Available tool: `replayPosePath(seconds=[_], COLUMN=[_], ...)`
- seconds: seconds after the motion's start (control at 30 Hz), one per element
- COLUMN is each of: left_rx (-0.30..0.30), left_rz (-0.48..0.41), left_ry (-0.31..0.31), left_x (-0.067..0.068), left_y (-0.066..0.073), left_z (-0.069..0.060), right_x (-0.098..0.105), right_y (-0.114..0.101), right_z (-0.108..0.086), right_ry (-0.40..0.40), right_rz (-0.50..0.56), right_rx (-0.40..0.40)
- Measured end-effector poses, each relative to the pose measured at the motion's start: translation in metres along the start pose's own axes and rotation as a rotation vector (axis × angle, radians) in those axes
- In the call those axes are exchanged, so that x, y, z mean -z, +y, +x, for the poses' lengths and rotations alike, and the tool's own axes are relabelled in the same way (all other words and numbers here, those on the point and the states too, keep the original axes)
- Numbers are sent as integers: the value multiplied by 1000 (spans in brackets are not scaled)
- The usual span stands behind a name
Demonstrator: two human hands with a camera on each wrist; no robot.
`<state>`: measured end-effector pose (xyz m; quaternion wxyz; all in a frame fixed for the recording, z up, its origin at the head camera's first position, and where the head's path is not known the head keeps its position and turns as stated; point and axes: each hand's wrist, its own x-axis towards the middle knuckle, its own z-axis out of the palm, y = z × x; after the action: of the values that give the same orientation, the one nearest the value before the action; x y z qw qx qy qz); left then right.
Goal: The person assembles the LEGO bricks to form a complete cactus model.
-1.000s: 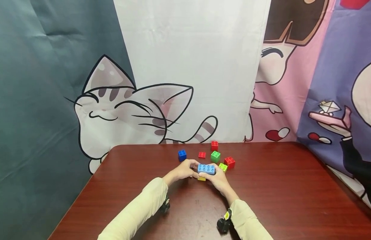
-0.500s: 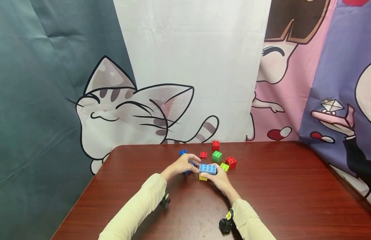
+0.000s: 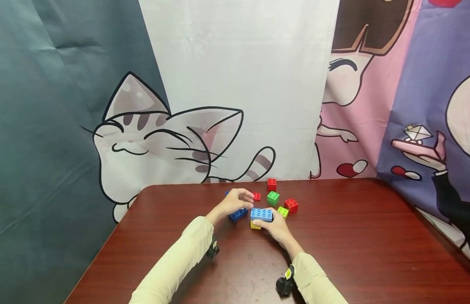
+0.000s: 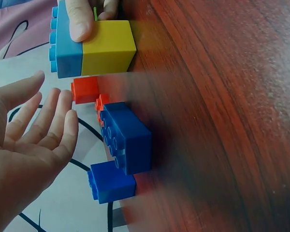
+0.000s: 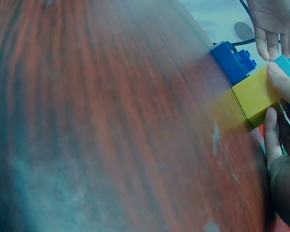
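While level, light-blue brick [image 4: 68, 54] between fingers [image 4: 79, 21]

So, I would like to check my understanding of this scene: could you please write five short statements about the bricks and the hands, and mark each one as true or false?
1. The light blue brick sits on top of the yellow brick. True.
2. The right hand holds nothing. False: it grips the light blue brick.
3. The left hand holds no brick. True.
4. The long dark blue brick is stacked on the yellow brick. False: it lies on the table, apart from the yellow brick.
5. In the head view, the green brick appears lower than the lime green brick. False: it appears higher.
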<state>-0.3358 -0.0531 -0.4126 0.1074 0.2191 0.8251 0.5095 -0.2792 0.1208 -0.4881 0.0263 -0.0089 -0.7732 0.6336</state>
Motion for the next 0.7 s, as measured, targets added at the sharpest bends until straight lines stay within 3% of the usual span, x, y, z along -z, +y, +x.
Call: replayPosePath(seconds=[0.23,0.47,0.7], left_rx=[20,6,-18], left_rz=[12,-6,8], left_ry=[66,61,28], left_x=[0,-10,-23], left_y=[-2,-5,8], left_z=[5,10,16], right_x=[-1,-3,-1], right_y=[1,0,0], right_z=[1,-1,-2], right_ry=[13,13,5], right_rz=[-13,4,15], right_rx=[25,10,20])
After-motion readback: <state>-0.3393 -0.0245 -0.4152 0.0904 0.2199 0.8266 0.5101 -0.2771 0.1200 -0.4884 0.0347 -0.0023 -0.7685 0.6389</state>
